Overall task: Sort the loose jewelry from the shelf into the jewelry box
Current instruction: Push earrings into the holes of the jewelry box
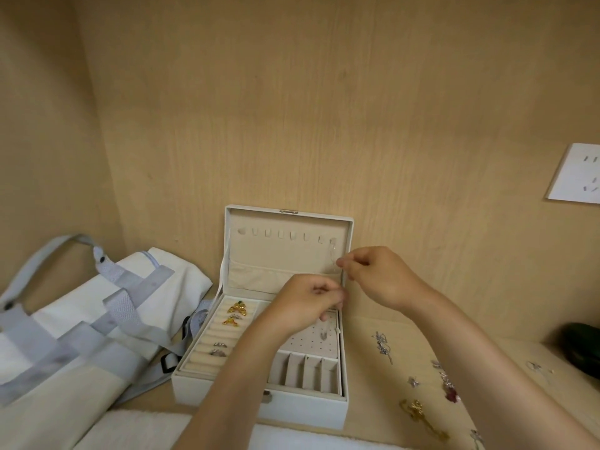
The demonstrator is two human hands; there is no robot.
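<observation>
A white jewelry box (181,381) stands open on the wooden shelf, its lid (285,251) leaning against the back wall. Gold and silver rings (236,309) sit in the ring rolls on its left side. A thin silver necklace (333,254) hangs from the rightmost hook in the lid. My right hand (380,274) pinches the chain just below that hook. My left hand (308,303) pinches the chain's lower part over the earring panel (319,336). Loose jewelry (418,410) lies on the shelf to the right of the box.
A white and grey cloth bag (97,313) lies left of the box, touching it. A wall socket (576,173) is on the back wall at right. A dark green round object (581,345) sits at the far right. White cloth (139,430) covers the front edge.
</observation>
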